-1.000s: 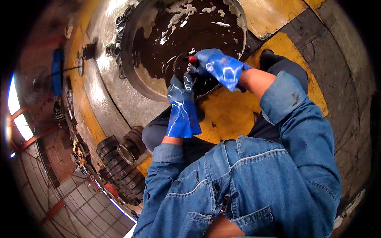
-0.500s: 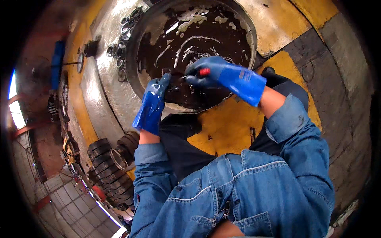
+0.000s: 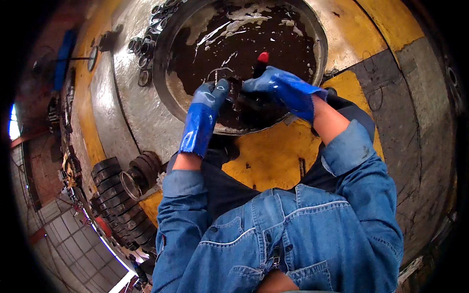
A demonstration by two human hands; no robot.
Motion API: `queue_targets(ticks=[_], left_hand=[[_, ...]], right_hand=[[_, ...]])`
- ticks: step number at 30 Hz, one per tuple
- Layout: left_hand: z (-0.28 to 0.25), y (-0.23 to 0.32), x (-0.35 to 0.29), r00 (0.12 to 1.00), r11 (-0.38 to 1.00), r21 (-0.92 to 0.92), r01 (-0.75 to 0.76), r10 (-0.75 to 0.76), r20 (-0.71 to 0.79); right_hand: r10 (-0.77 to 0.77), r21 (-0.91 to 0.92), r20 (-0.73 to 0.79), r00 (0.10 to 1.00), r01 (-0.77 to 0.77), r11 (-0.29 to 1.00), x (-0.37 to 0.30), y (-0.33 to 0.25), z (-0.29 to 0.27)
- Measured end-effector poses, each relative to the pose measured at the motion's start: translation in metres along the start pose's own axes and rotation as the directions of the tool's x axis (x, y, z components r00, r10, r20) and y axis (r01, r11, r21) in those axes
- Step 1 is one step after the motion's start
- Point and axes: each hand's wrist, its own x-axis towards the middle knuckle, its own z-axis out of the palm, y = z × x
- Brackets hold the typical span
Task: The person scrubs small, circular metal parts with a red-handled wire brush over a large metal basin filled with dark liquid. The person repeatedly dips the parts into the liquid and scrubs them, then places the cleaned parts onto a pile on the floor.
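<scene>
Both my hands wear blue rubber gloves and work above a large round metal tub [image 3: 320, 49] of dark liquid. My left hand [image 3: 210, 97] is closed on a wet, dark metal ring [image 3: 218, 73], whose upper edge shows past the fingertips. Close to it on the right, my right hand [image 3: 273, 84] is wrapped round a tool with a red handle [image 3: 264, 57]. The red end sticks up from the fist, away from me. The tool's working end is hidden by the glove and the dark background.
Several dark metal rings [image 3: 143, 61] stand on the metal plate left of the tub. Nearer me on the left are stacked ribbed dark parts [image 3: 115, 190] and a larger ring-shaped part [image 3: 131, 183]. Yellow-painted floor [image 3: 264, 161] shows between my legs.
My right hand has turned so the red handle points up and away. My left hand has moved right and slightly up, and the metal ring now shows above its fingers.
</scene>
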Motion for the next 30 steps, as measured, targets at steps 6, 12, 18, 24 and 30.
queue_targets(ticks=[6, 12, 18, 24, 30], left_hand=[[-0.021, -0.035, 0.02, 0.997, 0.973, -0.226, -0.046, 0.03, -0.076], [-0.022, -0.045, 0.024, 0.998, 0.891, -0.451, -0.058, 0.037, -0.055], [-0.017, -0.036, 0.018, 0.953, 0.932, -0.207, -0.298, 0.278, -0.12], [-0.031, -0.045, 0.019, 0.863, 0.866, 0.134, -0.483, 0.496, -0.094], [-0.044, -0.06, 0.025, 0.675, 0.583, 0.493, -0.646, 0.738, 0.011]], right_hand=[[-0.135, -0.426, -0.401, 0.906, -0.054, 0.903, 0.054, 0.057, -0.017], [-0.326, 0.235, -0.103, 0.94, 0.342, 0.91, -0.018, -0.005, -0.001], [-0.434, 0.204, -0.006, 0.901, 0.426, 0.882, 0.0, 0.012, 0.006], [-0.191, -0.393, -0.275, 0.942, 0.072, 0.917, 0.025, 0.025, -0.017], [-0.355, 0.151, -0.042, 0.934, 0.357, 0.922, 0.033, 0.022, -0.007]])
